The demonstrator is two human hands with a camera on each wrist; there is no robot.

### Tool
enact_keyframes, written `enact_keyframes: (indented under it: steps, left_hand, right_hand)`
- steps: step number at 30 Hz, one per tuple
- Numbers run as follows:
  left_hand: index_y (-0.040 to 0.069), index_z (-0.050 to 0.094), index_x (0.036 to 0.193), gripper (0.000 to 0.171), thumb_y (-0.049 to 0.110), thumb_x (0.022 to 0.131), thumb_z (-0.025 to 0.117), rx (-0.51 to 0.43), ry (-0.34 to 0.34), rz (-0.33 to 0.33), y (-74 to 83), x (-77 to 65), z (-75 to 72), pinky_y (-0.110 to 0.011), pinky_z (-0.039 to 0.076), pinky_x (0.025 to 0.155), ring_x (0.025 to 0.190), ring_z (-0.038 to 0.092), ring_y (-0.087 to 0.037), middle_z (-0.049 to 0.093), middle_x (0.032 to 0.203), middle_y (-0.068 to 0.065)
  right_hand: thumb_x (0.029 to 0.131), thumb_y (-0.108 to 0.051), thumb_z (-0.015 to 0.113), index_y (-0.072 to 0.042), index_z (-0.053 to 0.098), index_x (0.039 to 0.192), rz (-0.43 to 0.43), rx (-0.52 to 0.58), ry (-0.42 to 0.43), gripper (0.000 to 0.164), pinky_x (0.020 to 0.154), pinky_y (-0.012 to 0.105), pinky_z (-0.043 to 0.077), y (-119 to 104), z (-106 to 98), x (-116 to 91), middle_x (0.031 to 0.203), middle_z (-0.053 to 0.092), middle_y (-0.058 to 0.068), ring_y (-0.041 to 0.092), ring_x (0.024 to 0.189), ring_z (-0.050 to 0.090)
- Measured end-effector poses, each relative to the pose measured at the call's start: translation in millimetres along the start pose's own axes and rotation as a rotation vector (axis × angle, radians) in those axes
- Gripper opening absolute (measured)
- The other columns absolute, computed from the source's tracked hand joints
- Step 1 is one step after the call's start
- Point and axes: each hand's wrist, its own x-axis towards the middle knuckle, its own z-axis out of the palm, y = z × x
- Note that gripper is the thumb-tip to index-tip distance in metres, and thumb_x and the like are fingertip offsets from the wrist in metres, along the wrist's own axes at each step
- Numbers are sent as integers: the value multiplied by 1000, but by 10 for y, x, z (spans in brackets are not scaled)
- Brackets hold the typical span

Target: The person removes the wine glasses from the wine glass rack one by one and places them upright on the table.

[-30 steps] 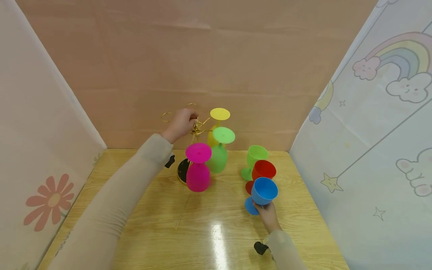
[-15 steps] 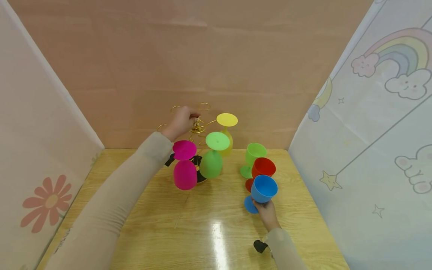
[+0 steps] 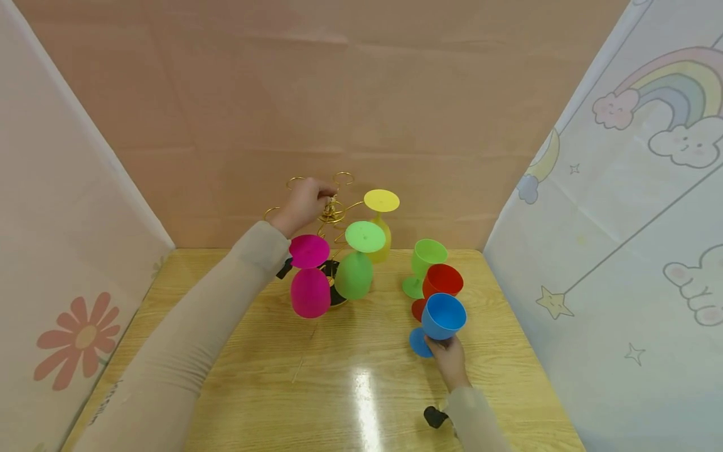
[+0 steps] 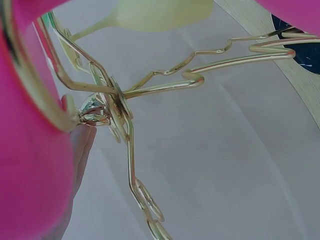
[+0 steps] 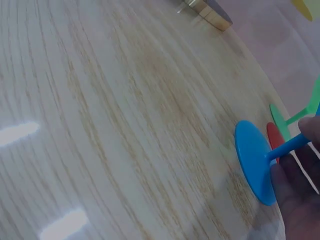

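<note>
My left hand [image 3: 305, 202] pinches the top knob [image 4: 95, 110] of a gold wire goblet rack [image 3: 331, 213]. Three goblets hang upside down from the rack's arms: a magenta one [image 3: 310, 292] in front, a pale green one [image 3: 354, 275] beside it, and a yellow one [image 3: 380, 242] behind on the right. My right hand [image 3: 450, 361] grips a blue goblet [image 3: 444, 316] by its stem, cup upward. In the right wrist view, the fingers curl around that stem just above the round blue foot [image 5: 252, 162].
Behind the blue goblet, a red goblet [image 3: 443, 280] and a green goblet [image 3: 429, 256] stand upright in a row on the wooden table [image 3: 271, 389]. The rack's bare loops [image 3: 343, 178] stick out at the back and left. A brown sheet [image 3: 350, 100] hangs behind the table.
The rack has turned clockwise as seen from above: the magenta and pale green goblets swung left, the yellow one right. My right hand and the blue goblet stay nearly still.
</note>
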Motion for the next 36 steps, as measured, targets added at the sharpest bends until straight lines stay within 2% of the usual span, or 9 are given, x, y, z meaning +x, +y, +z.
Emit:
enact_keyframes:
  steps: [3, 5, 9, 13, 18, 21, 28, 33, 36]
  left_hand:
    - [-5, 72, 112, 32, -16, 96, 46, -6, -2, -5, -19, 5, -7, -33, 43, 75, 89, 53, -27, 68, 110, -22]
    - [-4, 71, 115, 32, -15, 97, 47, -8, -6, -13, -30, 11, -11, -33, 44, 75, 90, 54, -26, 68, 113, -23]
    - [-6, 69, 123, 32, -13, 99, 49, -16, -5, -16, -54, 18, -5, -33, 48, 78, 95, 58, -27, 68, 120, -25]
    - [-8, 66, 127, 33, -12, 99, 50, -25, -7, -21, -70, 23, 2, -34, 50, 82, 102, 61, -29, 67, 123, -25]
    - [-8, 66, 128, 34, -12, 99, 50, -28, -7, -19, -83, 27, 13, -35, 51, 84, 105, 63, -31, 66, 125, -26]
    - [-8, 66, 127, 34, -13, 99, 49, -36, -6, -10, -101, 35, 26, -34, 49, 81, 102, 61, -30, 66, 124, -27]
    - [-8, 66, 128, 32, -11, 99, 51, -29, 8, -14, -81, -7, 40, -33, 49, 79, 97, 60, -29, 67, 124, -26]
    - [-7, 64, 131, 32, -7, 100, 54, -34, 14, -37, -60, -32, 60, -33, 50, 81, 100, 61, -30, 66, 126, -25]
    - [-7, 64, 131, 32, -7, 100, 54, -21, 18, -34, -46, -43, 74, -34, 50, 81, 101, 61, -30, 66, 127, -25]
  right_hand:
    - [99, -13, 67, 7, 44, 143, 15, 1, 55, 54, 101, 51, 50, -19, 47, -66, 138, 53, 29, 44, 125, 54]
    - [99, -14, 67, 7, 48, 138, 36, -5, 90, 48, 94, 39, 54, -31, 96, -114, 131, 56, 27, 39, 118, 59]
    - [99, -11, 65, 12, 49, 132, 108, 25, 127, 43, 79, 23, 53, -77, 220, -210, 120, 60, 26, 27, 104, 64]
    - [96, -5, 62, 21, 43, 135, 184, 148, 139, 50, 76, 23, 57, -175, 401, -290, 114, 63, 29, 18, 92, 68]
    - [93, 2, 59, 26, 43, 133, 224, 305, 79, 49, 79, 31, 61, -406, 691, -356, 109, 65, 32, 19, 85, 71]
    - [95, 0, 62, 20, 51, 129, 162, 288, 14, 41, 82, 34, 61, -574, 863, -370, 110, 66, 28, 23, 91, 70]
    - [97, -9, 69, 3, 62, 128, -151, 132, -133, 34, 97, 38, 55, -1037, 1160, -373, 125, 64, 20, 35, 115, 63]
    - [96, -9, 71, 3, 59, 133, -343, 96, -217, 41, 107, 44, 47, -1281, 1331, -374, 131, 63, 19, 37, 124, 59]
    - [95, -8, 71, 5, 56, 137, -422, 78, -244, 46, 109, 46, 45, -1358, 1408, -358, 136, 60, 22, 38, 129, 55]
